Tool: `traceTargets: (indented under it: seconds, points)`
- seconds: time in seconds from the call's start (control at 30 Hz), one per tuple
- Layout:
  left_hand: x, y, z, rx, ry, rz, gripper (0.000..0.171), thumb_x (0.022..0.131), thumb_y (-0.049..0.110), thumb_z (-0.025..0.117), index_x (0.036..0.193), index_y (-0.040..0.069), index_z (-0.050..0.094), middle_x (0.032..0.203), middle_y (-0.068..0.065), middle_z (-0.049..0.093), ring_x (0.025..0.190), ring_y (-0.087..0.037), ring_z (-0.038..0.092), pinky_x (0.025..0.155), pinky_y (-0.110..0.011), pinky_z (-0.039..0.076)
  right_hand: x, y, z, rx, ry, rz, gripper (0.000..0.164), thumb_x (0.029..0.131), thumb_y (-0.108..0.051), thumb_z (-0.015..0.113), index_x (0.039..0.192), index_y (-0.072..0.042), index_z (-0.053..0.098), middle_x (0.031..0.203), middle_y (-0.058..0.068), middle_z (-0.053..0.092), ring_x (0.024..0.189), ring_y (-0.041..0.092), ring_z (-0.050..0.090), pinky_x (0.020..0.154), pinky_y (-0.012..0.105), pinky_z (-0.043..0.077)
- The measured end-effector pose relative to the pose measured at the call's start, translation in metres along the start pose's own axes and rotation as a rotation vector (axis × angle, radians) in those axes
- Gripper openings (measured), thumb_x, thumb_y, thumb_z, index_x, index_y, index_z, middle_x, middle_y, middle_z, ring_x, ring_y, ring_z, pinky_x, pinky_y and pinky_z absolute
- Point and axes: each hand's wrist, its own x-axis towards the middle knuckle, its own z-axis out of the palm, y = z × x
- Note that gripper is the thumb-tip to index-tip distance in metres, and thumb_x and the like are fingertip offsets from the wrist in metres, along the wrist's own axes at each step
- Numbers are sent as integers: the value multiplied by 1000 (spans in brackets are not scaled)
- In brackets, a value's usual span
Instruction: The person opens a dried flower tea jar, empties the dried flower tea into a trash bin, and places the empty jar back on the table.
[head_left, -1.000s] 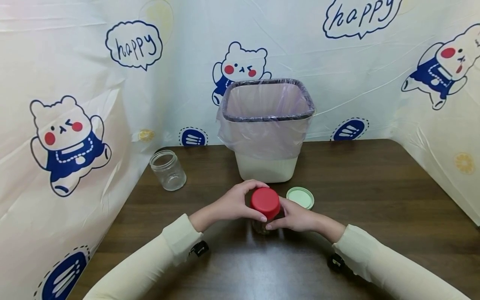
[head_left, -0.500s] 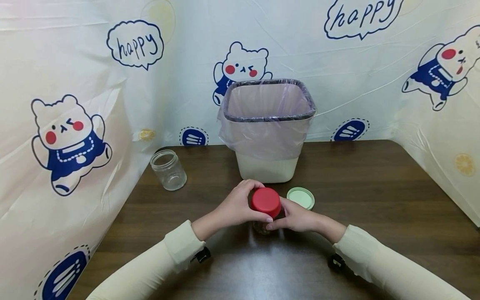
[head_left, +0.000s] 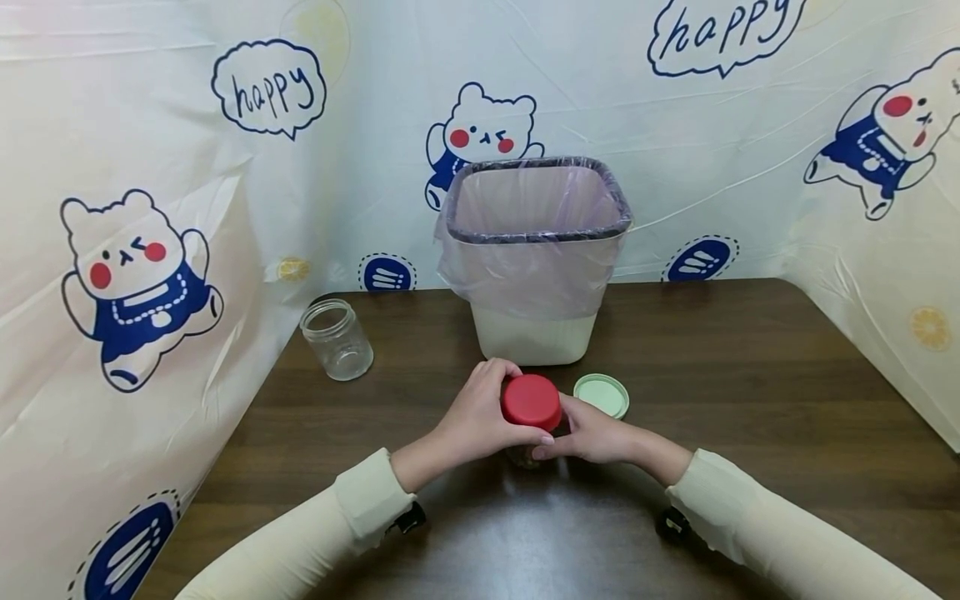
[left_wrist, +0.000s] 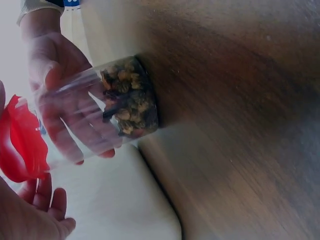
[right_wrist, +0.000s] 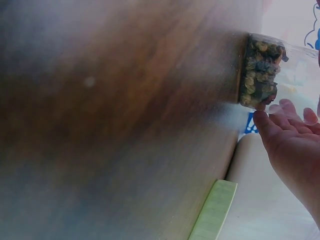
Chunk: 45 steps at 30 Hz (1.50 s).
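Note:
A clear jar [left_wrist: 131,97] with dried brown and dark pieces in its lower part stands upright on the table in front of the bin. On top of it is a red lid [head_left: 532,402]. My left hand [head_left: 480,417] grips this lid from the left, its thumb curled along the near side. From the right, my right hand [head_left: 598,431] holds the jar's body below the lid, fingers behind and thumb in front. In the head view, hands and lid hide most of the jar. The left wrist view shows the right-hand fingers through the clear wall.
Behind the hands stands a whitish bin [head_left: 532,337] lined with a thin purple bag. A glass jar without a lid [head_left: 339,343] is at the back left. Just beyond my right hand lies a pale green lid [head_left: 602,395] on the brown wooden table [head_left: 750,375].
My left hand has turned a little around the lid, its thumb sliding rightward along the near side and its forearm shifting right. The right hand and jar stay in place.

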Motion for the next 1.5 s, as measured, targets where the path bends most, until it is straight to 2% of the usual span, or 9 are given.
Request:
traceTargets:
  seconds: [0.23, 0.43, 0.6, 0.73, 0.93, 1.17, 1.37, 1.5]
  points:
    - [4, -6, -10, -65, -103, 74, 74, 64, 39, 91, 120, 13, 52, 114, 5, 53, 107, -10, 45, 83, -34, 48, 0, 2, 0, 2, -6, -14, 57, 83, -13, 78, 131, -13, 48, 114, 0, 63, 105, 20, 59, 95, 36, 46]
    - [12, -8, -21, -39, -224, 161, 76, 68, 37, 89, 128, 10, 51, 119, 4, 54, 111, -10, 44, 85, -32, 47, 2, 2, 0, 8, -17, -26, 54, 83, -9, 77, 129, -10, 48, 111, 2, 65, 102, 21, 61, 94, 34, 46]
    - [20, -9, -27, -46, -321, 196, 78, 68, 34, 89, 131, 10, 51, 123, 5, 53, 113, -10, 45, 87, -32, 47, 3, 2, 0, -5, -24, -31, 53, 84, -8, 76, 128, -12, 48, 109, 1, 65, 102, 20, 61, 94, 35, 46]
    - [27, -10, -31, -47, -373, 207, 77, 68, 31, 90, 132, 12, 52, 123, 7, 54, 112, -9, 46, 88, -31, 46, 4, 1, -1, -18, -23, -35, 53, 84, -13, 77, 128, -12, 49, 113, 0, 64, 106, 20, 59, 95, 34, 45]
    - [34, -5, -35, -32, -440, 280, 76, 69, 27, 89, 134, 13, 51, 127, 4, 53, 113, -10, 47, 89, -30, 45, 4, 1, -2, -27, -24, -34, 52, 84, -15, 78, 127, -12, 50, 114, 0, 63, 107, 20, 58, 95, 34, 45]
    - [34, 1, -35, 19, -445, 306, 73, 70, 25, 88, 132, 10, 52, 125, 0, 54, 110, -11, 48, 86, -28, 46, 3, -1, -2, -5, -36, -20, 50, 84, -13, 77, 127, -13, 49, 113, 0, 64, 106, 20, 58, 95, 35, 45]
    - [30, 6, -32, 76, -385, 294, 70, 70, 29, 88, 129, 9, 55, 121, 0, 57, 107, -12, 50, 84, -26, 47, 2, 1, -2, -8, -31, -30, 50, 84, -11, 76, 126, -11, 49, 112, 1, 64, 105, 21, 59, 94, 34, 46]
    - [27, 7, -30, 75, -339, 261, 70, 70, 32, 88, 127, 8, 56, 118, 1, 57, 104, -10, 51, 82, -26, 48, 0, 1, -1, -12, -22, -27, 51, 84, -11, 76, 127, -11, 49, 113, 1, 64, 106, 21, 59, 94, 35, 46]
